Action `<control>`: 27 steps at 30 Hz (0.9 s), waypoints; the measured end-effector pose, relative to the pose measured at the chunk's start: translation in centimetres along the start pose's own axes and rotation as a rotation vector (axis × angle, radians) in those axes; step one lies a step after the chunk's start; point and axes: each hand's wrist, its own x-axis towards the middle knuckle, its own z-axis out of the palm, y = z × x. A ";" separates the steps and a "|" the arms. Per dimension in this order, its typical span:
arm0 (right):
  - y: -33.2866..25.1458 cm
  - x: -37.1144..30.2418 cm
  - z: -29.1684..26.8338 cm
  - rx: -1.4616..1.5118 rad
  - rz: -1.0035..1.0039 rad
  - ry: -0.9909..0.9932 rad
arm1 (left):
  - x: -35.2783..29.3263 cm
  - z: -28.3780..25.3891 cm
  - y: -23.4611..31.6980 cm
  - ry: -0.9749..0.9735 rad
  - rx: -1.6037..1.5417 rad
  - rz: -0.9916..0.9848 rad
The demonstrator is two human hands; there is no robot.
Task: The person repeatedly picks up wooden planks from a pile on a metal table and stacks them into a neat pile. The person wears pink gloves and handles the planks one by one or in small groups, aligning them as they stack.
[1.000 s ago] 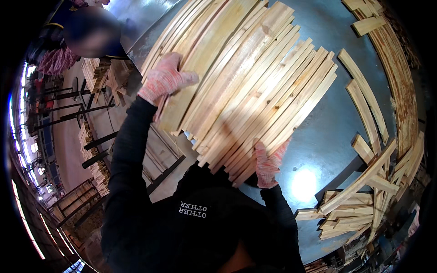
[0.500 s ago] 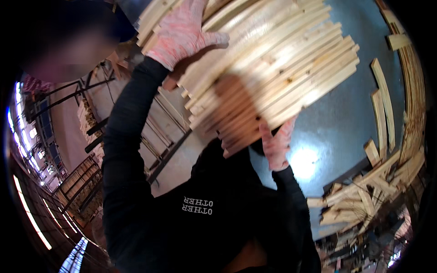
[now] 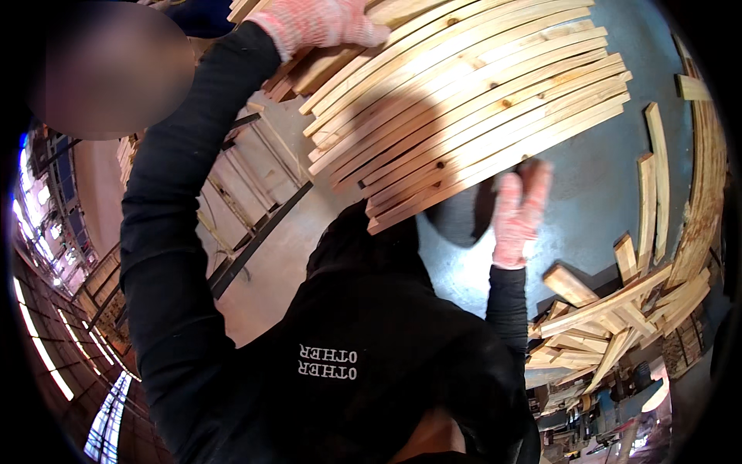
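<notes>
A row of long pale wood strips (image 3: pixel 479 93) lies side by side on a grey-blue tabletop, their left ends uneven. My left hand (image 3: pixel 321 23), in a pink and white knit glove, rests at the far left over the strips, thumb stretched out; its fingertips run out of the picture. Under it, the ends of darker strips (image 3: pixel 286 83) stick out. My right hand (image 3: pixel 519 216), gloved alike, is by the near edge of the row with its fingers straight and apart. It holds nothing that shows; whether its fingertips touch the last strip I cannot tell.
Loose strips (image 3: pixel 657 178) lie on the tabletop (image 3: pixel 583 166) at right, beside a long board (image 3: pixel 696 182). A jumbled heap of wood offcuts (image 3: pixel 595 325) sits at the near right. A metal frame (image 3: pixel 259 236) stands left of the table. Another person (image 3: pixel 116 69) is at upper left.
My right hand has moved right and away from the near edge strips, its fingers straightening. My left hand stays over the strips. The whole view has shifted slightly.
</notes>
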 end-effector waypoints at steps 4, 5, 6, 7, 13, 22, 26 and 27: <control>-2.1 11.3 -6.9 -0.185 -0.114 0.300 | 0.3 -1.5 -3.6 -0.078 -0.187 -0.002; -2.9 14.3 -8.1 -0.144 -0.139 0.293 | -0.1 -0.8 -5.3 -0.032 -0.160 -0.003; -3.3 17.1 -9.0 -0.103 -0.160 0.291 | -0.2 0.2 -7.1 0.011 -0.131 0.003; -2.7 19.8 -9.7 -0.148 -0.203 0.302 | 0.1 0.1 -7.0 0.030 -0.253 -0.025; -2.7 29.8 -8.2 -0.537 -0.295 0.138 | 1.4 -0.2 -3.5 0.020 0.060 -0.193; -4.5 32.4 -9.8 -0.758 -0.285 0.094 | -26.3 14.0 9.7 0.783 -0.419 -0.957; -5.1 32.4 -8.6 -0.770 -0.295 0.091 | -23.9 12.5 14.4 0.159 -1.190 -1.620; -4.6 32.5 -8.5 -0.659 -0.314 0.073 | -22.7 13.4 14.6 0.217 -1.248 -1.674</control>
